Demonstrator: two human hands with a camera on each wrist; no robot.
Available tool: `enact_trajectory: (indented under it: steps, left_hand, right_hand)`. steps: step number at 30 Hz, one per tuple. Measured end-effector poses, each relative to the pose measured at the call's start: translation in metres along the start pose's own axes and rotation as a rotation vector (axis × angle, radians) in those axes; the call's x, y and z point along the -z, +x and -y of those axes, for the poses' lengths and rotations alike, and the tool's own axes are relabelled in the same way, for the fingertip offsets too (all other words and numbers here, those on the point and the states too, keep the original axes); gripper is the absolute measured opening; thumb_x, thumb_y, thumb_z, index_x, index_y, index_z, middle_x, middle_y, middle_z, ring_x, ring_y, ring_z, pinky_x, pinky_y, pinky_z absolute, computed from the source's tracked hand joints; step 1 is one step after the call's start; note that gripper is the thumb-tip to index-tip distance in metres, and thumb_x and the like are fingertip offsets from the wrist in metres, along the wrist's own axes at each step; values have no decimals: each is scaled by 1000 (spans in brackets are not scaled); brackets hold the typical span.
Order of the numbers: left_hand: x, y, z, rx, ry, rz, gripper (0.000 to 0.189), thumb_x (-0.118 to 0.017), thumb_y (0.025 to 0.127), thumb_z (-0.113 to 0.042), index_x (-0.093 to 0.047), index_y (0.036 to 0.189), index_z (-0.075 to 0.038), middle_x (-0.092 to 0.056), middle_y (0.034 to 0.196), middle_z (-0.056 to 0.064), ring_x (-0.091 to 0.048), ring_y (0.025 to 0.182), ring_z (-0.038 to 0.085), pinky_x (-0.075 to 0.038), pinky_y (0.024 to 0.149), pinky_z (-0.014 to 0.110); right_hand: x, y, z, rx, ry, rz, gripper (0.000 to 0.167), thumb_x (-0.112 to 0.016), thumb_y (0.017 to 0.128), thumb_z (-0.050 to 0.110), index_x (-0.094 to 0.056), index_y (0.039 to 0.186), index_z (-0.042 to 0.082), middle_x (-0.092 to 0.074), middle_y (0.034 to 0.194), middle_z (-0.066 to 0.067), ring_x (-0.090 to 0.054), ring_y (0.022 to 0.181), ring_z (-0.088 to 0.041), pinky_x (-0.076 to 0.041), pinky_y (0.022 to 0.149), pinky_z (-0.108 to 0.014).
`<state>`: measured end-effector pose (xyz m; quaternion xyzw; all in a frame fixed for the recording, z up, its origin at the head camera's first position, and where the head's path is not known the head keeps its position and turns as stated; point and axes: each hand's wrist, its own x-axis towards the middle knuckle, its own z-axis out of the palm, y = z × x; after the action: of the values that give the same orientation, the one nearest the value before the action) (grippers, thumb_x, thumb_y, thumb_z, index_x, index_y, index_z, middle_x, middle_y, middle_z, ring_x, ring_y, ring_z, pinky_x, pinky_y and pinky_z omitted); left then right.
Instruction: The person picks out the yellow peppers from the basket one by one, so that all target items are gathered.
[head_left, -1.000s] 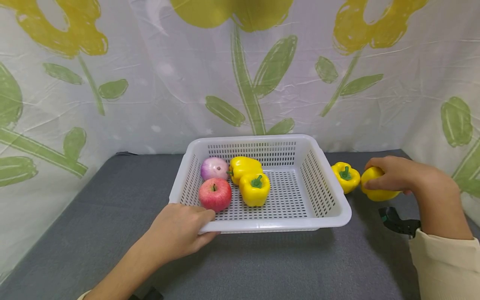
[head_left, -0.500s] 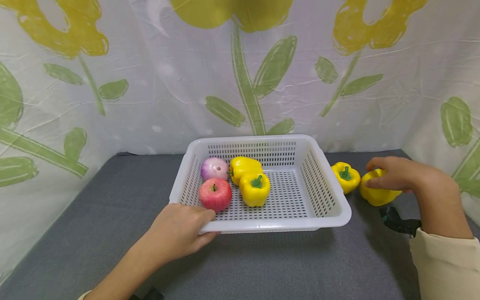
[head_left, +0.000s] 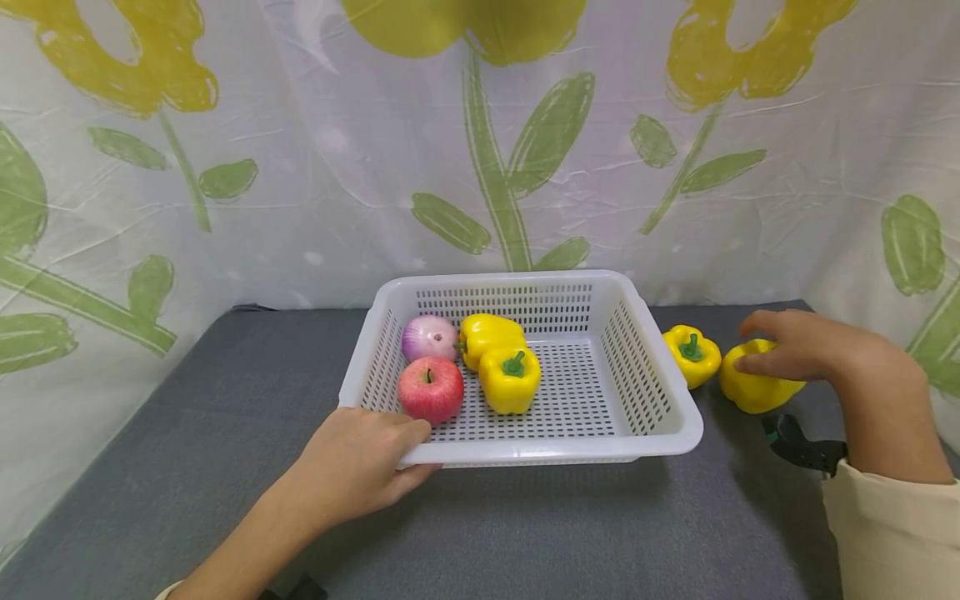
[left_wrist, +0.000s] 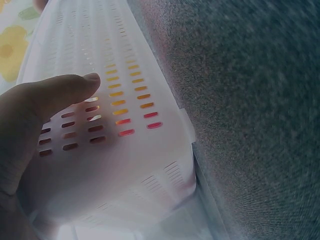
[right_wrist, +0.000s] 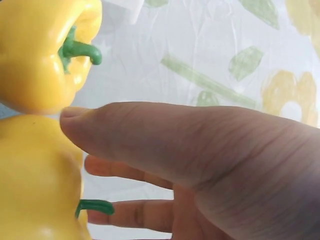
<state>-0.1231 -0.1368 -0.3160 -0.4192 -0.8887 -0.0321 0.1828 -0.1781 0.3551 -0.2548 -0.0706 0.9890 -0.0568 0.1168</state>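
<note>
The left hand (head_left: 366,458) is gripping a white rectangular plastic basket (head_left: 551,451); a lobed yellow pepper (head_left: 753,390) is lying by the right hand (head_left: 821,346), whose parted fingers are holding nothing.

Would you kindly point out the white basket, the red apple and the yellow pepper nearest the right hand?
White basket (head_left: 551,452): head view, middle of the near rim.
Red apple (head_left: 431,393): head view, middle of its body.
Yellow pepper (head_left: 759,392): head view, its near side.

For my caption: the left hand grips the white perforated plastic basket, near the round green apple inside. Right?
Not quite: the head view shows the round apple is red, not green. The left hand does grip the white perforated plastic basket near it.
</note>
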Motion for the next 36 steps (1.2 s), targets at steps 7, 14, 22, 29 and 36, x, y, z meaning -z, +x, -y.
enact_trajectory:
  steps: [7,14,22,29,36]
  left_hand:
    - [0,0,0,-4,3,-13,38,-85,77,-29,-49,73,-19,-34,60,-10,-34,50,7,-26,47,22]
    - [-1,-1,1,-9,9,-28,39,-85,76,-29,-48,72,-19,-34,60,-10,-33,50,8,-25,47,22]
    - [-1,-1,1,-22,3,-33,38,-85,76,-29,-49,73,-19,-38,61,-10,-36,50,8,-27,47,23]
    - [-2,0,0,-20,-3,-25,37,-84,77,-29,-49,73,-19,-39,60,-10,-36,50,7,-27,47,21]
    - [-1,-1,2,-18,8,-33,35,-84,77,-27,-50,72,-18,-39,58,-10,-37,48,8,-27,46,22]
  right_hand:
    - [3,-3,17,35,-20,-119,60,-68,92,30,-51,132,-11,-44,130,-42,-48,111,-57,-41,88,-69]
    - [0,3,52,122,16,-250,50,-69,92,24,-57,133,-3,-48,133,-33,-49,116,-51,-42,90,-68]
    - [-7,9,81,318,71,-379,42,-73,89,17,-63,127,1,-58,128,-22,-55,113,-42,-45,92,-62]
    - [5,10,104,390,48,-276,45,-76,88,19,-64,129,5,-57,131,-18,-57,113,-38,-48,90,-59]
    - [36,29,142,425,-42,-37,55,-76,88,26,-58,137,8,-53,138,-18,-54,119,-38,-46,94,-59]
